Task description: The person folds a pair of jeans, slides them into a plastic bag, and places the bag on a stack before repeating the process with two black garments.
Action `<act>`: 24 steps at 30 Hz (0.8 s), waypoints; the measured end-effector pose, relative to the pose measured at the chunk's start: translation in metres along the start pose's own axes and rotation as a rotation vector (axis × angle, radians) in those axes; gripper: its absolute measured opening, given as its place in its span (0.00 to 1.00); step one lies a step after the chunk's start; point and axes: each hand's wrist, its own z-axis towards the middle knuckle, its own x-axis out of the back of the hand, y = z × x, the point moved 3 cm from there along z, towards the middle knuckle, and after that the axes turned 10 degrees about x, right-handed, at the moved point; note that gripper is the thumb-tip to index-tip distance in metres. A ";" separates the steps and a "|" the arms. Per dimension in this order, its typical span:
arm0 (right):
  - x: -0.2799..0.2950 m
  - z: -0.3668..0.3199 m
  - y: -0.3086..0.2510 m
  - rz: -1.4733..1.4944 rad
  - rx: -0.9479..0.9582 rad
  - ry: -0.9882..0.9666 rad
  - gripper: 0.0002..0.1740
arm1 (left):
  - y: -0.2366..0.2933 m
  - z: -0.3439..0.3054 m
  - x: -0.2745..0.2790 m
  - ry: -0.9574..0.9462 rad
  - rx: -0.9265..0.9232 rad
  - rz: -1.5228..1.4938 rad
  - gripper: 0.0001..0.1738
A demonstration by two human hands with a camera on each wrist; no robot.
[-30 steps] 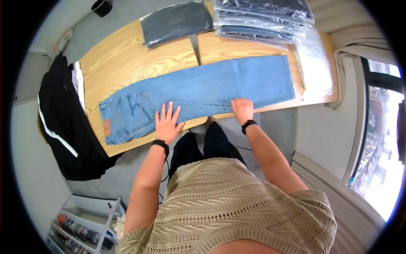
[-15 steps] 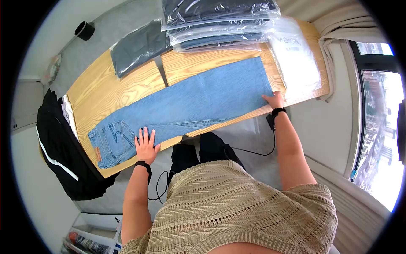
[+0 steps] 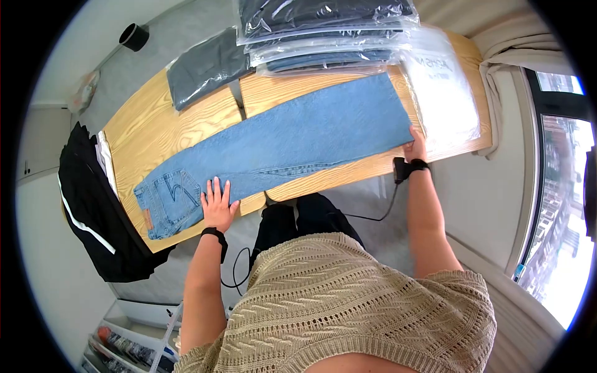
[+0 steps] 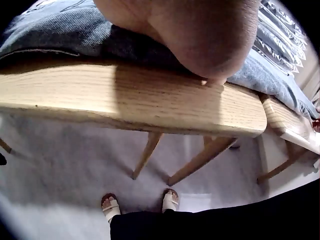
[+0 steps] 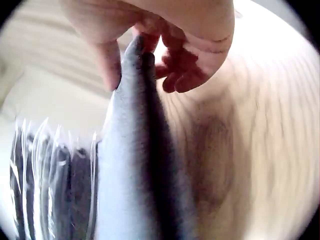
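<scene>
Light blue jeans [image 3: 298,137], folded lengthwise, lie across the wooden table, waistband at the left and hems at the right. My left hand [image 3: 218,204] rests flat on them beside the back pocket [image 3: 179,194], fingers spread. At the near corner of the hem my right hand [image 3: 415,144] pinches the denim between thumb and fingers. The right wrist view shows that hand [image 5: 175,45] holding the layered hem edge [image 5: 132,65] up from the wood. In the left wrist view the heel of my left hand [image 4: 205,40] sits over the denim at the table's edge.
A stack of bagged garments [image 3: 323,37] stands at the back, with one dark bagged garment [image 3: 208,67] to its left. Clear plastic bags [image 3: 444,93] lie at the right end of the wooden table [image 3: 134,140]. Black clothing [image 3: 93,211] hangs over the left end. A gap splits the tabletop.
My right hand has gone from the middle of the near edge to the hem corner and now pinches it. The left hand stays on the jeans. The head view has shifted.
</scene>
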 end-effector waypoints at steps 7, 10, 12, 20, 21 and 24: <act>-0.082 -0.090 0.045 0.472 -0.136 -0.106 0.26 | 0.000 -0.002 0.002 0.010 -0.006 -0.036 0.40; -0.105 -0.101 0.052 0.415 -0.237 -0.061 0.26 | -0.001 -0.001 0.002 0.020 -0.003 -0.045 0.40; -0.110 -0.106 0.046 0.411 -0.200 -0.069 0.24 | -0.001 -0.001 0.002 0.024 -0.007 -0.059 0.40; -0.196 -0.222 -0.035 -0.590 0.543 -0.154 0.24 | -0.003 -0.004 0.004 0.072 -0.004 -0.119 0.39; -0.217 -0.248 -0.034 -0.581 0.550 -0.214 0.21 | -0.003 -0.004 0.005 0.085 -0.003 -0.132 0.39; -0.232 -0.259 0.069 -0.731 0.696 -0.556 0.23 | -0.004 -0.005 0.004 0.115 -0.022 -0.141 0.39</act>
